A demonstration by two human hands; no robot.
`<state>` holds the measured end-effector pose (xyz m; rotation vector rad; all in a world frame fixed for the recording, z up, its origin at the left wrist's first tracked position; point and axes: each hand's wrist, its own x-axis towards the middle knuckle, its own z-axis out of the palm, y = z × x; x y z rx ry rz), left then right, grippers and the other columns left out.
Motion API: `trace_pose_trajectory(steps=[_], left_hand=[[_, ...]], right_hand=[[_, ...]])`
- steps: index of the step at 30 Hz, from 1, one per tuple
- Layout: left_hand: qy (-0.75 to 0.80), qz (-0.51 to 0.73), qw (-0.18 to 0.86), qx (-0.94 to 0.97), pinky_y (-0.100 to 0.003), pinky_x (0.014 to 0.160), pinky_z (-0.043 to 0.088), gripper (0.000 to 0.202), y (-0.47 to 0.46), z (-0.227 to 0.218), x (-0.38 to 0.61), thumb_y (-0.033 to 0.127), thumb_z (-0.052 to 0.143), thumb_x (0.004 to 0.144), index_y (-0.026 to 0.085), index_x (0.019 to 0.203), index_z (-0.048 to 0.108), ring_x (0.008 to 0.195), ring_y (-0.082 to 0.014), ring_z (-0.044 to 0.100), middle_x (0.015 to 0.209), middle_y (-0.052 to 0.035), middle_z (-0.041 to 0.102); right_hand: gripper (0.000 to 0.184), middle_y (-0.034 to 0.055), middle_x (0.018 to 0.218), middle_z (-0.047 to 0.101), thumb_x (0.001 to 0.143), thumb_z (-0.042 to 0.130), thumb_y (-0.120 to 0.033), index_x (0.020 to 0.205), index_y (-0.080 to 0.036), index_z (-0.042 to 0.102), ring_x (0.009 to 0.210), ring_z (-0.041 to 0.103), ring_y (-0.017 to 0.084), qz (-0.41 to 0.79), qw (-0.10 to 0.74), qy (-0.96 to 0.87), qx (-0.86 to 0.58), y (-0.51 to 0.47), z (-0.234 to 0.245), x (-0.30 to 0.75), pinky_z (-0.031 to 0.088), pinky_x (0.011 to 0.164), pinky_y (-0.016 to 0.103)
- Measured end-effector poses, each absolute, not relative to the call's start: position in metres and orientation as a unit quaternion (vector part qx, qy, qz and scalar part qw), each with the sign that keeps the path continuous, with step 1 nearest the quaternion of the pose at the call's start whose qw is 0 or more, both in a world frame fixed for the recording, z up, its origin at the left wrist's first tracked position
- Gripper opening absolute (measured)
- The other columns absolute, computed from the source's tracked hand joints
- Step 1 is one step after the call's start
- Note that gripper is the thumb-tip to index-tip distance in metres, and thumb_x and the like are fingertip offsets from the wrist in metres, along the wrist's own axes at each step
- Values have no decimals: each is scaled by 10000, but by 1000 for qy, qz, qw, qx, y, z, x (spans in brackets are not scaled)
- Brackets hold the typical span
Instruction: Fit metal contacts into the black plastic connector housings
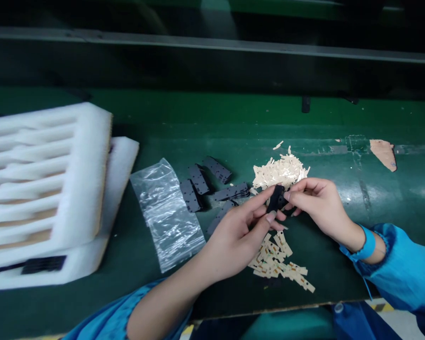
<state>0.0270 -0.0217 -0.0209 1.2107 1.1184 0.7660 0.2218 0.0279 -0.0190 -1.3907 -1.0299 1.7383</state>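
My left hand (233, 241) is closed, its thumb and fingers gripping a small flat black plate (276, 198) tilted upright. At the plate's right edge, my right hand (318, 203) pinches with thumb and forefinger; what lies between those fingertips is too small to make out. Behind the hands is a heap of small cream-coloured strips (279, 171). Below them, more cream pieces (272, 259) with small brown marks lie loosely spread. Several stacks of black plates with small holes (217, 169) rest to the left of my left hand.
A clear plastic bag (170, 215) lies flat left of the black stacks. White foam trays (85, 179) with slots are stacked at the far left, one holding black pieces (44, 264). A torn brown scrap (383, 153) lies at right. A dark ledge with a metal strip (212, 42) crosses the back.
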Motion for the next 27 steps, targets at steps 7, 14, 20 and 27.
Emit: trace_pose_trajectory(steps=[7,14,20,27], left_hand=[[482,333,612,531,-360,829,659,564,-22,-20,25,211,571,1014,208,1572,487,855,-206,812,982,-64,804],[480,335,606,539,-336,800,658,565,-23,-19,23,198,569,1013,198,1572,488,861,-205,813,994,-67,802],[482,328,598,549,-296,735,656,572,-23,-21,23,204,570,1014,176,1578,478,869,-205,815,987,-74,810],[477,337,604,543,-282,772,655,564,-24,-22,24,184,577,1009,179,1567,491,868,-190,817,984,-60,814]], right_hand=[[161,7,612,700,663,847,-297,643,-195,724,575,639,137,670,327,-397,-535,30,-17,222,524,502,250],[157,12,610,696,649,851,-287,642,-191,726,582,637,141,680,323,-388,-533,31,-16,222,512,503,254],[147,0,593,690,634,837,-274,627,-184,722,556,625,125,678,328,-382,-536,31,-16,221,506,490,236],[146,-4,588,688,620,829,-279,626,-181,720,548,624,121,682,328,-378,-533,32,-16,220,509,484,232]])
